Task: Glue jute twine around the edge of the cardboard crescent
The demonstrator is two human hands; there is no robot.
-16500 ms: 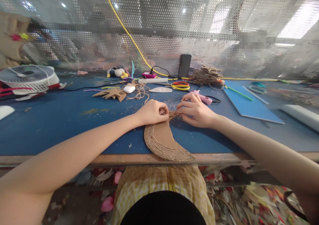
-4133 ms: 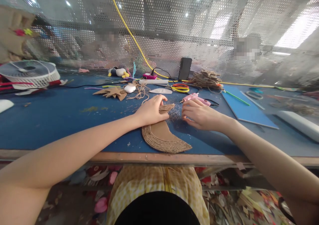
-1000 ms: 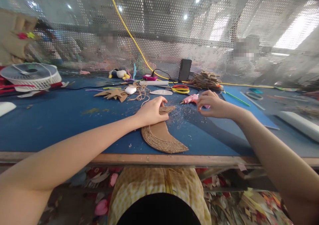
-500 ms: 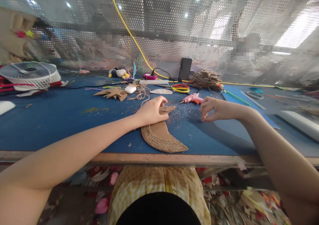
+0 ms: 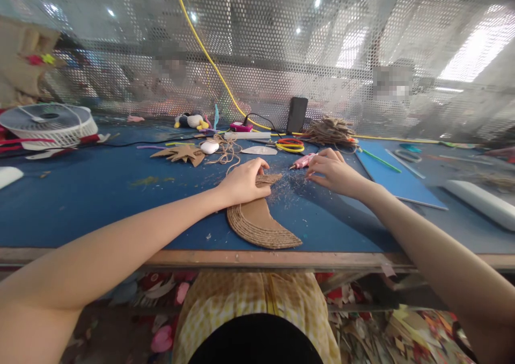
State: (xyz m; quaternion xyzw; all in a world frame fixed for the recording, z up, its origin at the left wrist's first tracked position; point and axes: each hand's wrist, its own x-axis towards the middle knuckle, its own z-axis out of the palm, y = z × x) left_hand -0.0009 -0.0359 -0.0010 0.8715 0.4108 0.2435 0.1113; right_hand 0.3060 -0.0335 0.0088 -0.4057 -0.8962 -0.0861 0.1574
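1. The person's left hand (image 5: 243, 181) is pressing down on the far tip of a crescent-shaped cardboard piece (image 5: 259, 224), fingers curled together over its twine-wrapped end; the crescent is lying flat near the front edge of the table, its rope-covered rim curving back toward the person.

2. The right hand (image 5: 332, 170) is resting on the handle end of a pink glue gun (image 5: 301, 161), fingers loosely bent over it; whether they are actually gripping it, I cannot tell.

3. The gun is lying on its side just right of the crescent's tip, long axis running left to right, nozzle pointing toward the left hand. The right hand is the nearer one to it.

4. Fine scraps are scattering the blue table (image 5: 100, 192) between the two hands.

5. Farther back, a tangle of twine (image 5: 227, 149), coloured rubber bands (image 5: 290, 145), a dark phone (image 5: 296, 115) and a pile of raffia (image 5: 330, 130) are sitting near the perforated metal screen (image 5: 261, 47).

6. A white fan (image 5: 48, 122) is lying at far left, a blue board (image 5: 396, 179) at right.
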